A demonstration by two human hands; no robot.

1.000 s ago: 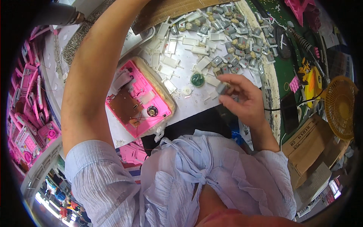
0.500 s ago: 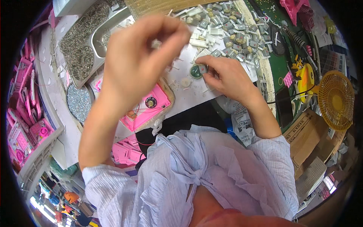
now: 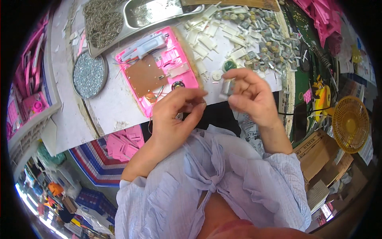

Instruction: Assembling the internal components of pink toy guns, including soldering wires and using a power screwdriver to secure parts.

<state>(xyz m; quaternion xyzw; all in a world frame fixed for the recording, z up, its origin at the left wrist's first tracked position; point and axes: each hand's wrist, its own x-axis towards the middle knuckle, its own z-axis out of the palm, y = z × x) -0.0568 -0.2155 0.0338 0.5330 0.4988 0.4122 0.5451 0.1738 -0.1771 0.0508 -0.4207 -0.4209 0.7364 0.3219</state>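
Far left: round tin of silvery bits (image 3: 89,74) on the white worktable (image 3: 115,111). Beside it lies an open pink plastic casing (image 3: 159,67) with a brown circuit board (image 3: 145,75) inside. Left hand (image 3: 175,115) hovers at the casing's lower edge, fingertips pinched together; what they hold is too small to tell. Right hand (image 3: 250,95) grips a small grey motor (image 3: 226,88) between thumb and fingers, above the table edge. Behind it, a heap of white plastic parts and motors (image 3: 242,36).

steel tray (image 3: 131,22) | round glitter tin (image 3: 89,74) | yellow fan (image 3: 351,124) | cardboard box (image 3: 318,153)
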